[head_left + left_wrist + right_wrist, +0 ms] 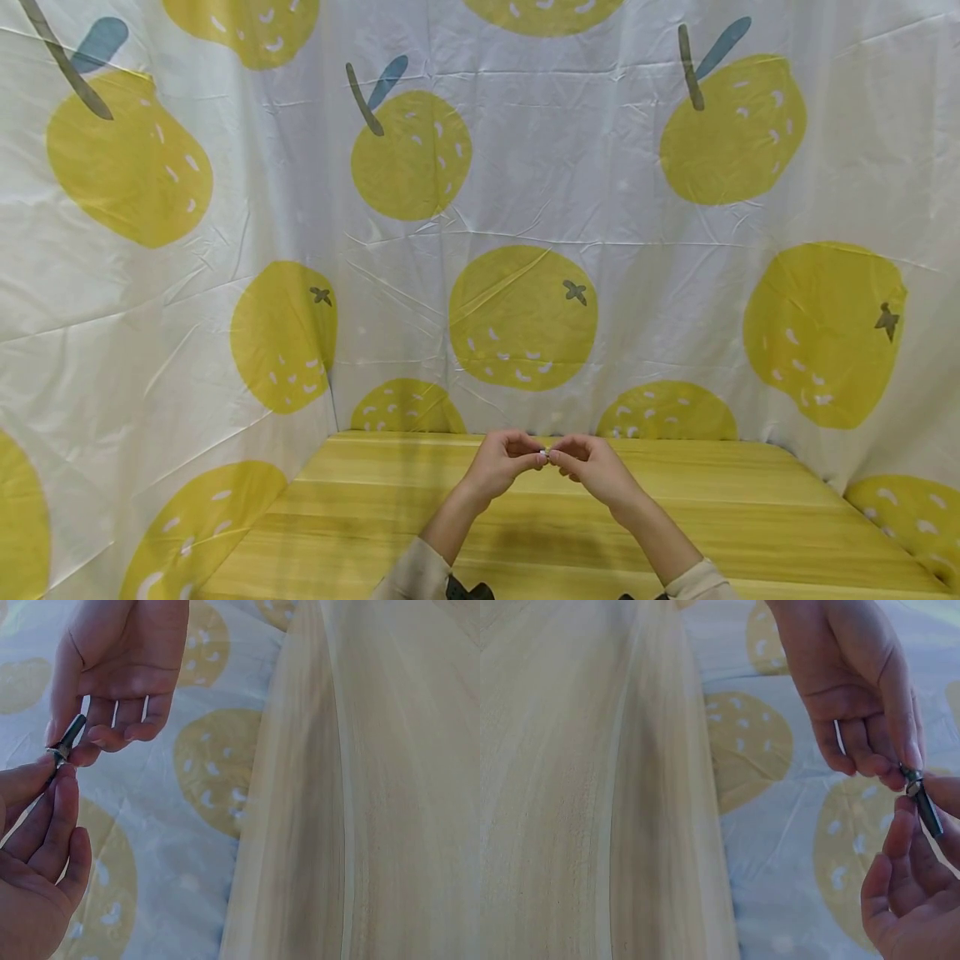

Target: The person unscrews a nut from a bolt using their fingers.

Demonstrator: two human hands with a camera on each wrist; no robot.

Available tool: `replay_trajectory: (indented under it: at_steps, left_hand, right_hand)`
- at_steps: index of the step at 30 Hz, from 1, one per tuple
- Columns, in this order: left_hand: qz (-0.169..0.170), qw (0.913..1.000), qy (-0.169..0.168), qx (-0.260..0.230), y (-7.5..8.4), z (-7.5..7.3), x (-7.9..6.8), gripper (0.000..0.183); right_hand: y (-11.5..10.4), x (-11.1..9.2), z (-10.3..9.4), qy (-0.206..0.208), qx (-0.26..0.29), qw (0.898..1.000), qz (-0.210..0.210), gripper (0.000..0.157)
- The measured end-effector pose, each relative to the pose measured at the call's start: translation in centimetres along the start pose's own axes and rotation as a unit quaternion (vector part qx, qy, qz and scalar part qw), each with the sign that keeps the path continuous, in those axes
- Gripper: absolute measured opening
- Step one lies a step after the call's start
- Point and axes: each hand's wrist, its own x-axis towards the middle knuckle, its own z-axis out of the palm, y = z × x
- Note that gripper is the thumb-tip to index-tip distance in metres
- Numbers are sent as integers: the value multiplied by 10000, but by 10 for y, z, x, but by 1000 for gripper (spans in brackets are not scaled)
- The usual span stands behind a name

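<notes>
Both hands meet over the far part of the table around a small metal bolt (545,454). In the left wrist view its dark threaded shank (73,730) points toward the other hand, with a shiny nut-like collar (58,754) at its base. My left hand (501,463) pinches the collar end between thumb and fingertips. From the other side my right hand (596,473) has its thumb and index finger around the bolt close by the collar (913,786). The shank (931,816) passes between those fingers, and the fingertips hide part of the bolt.
A wooden table (360,533) with plank lines lies under the hands. Behind it and along the sides hangs a white curtain (540,167) printed with yellow fruit. Light sleeves (416,575) and dark wrist straps (468,590) show at the bottom edge.
</notes>
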Motion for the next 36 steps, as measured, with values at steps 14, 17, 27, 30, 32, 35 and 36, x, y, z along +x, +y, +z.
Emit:
replay_trajectory:
  at_steps: [14, 17, 27, 30, 32, 35, 36]
  left_hand:
    - [27, 10000, 3, -2, 1, 0, 0, 9]
    - [21, 10000, 10, -31, 1, 0, 0, 9]
    - [38, 10000, 45, -48, 1, 0, -1, 9]
    - [12, 10000, 25, -34, 1, 0, -1, 9]
    - [12, 10000, 14, -33, 1, 0, 0, 9]
    - [22, 10000, 6, -31, 1, 0, 0, 10]
    - [29, 10000, 11, -25, 1, 0, 0, 10]
  right_hand:
    - [-1, -1, -1, -30, 11, 10000, -88, 30]
    - [-2, -2, -1, -30, -1, 9999, -143, 30]
    - [0, 1, -2, -36, 50, 9999, -93, 29]
    - [0, 0, -2, -13, 15, 9999, -116, 27]
    - [-1, 0, -2, 25, 7, 9999, -97, 28]
    - [-2, 0, -2, 16, 17, 10000, -50, 30]
    - [-2, 0, -2, 6, 20, 10000, -48, 31]
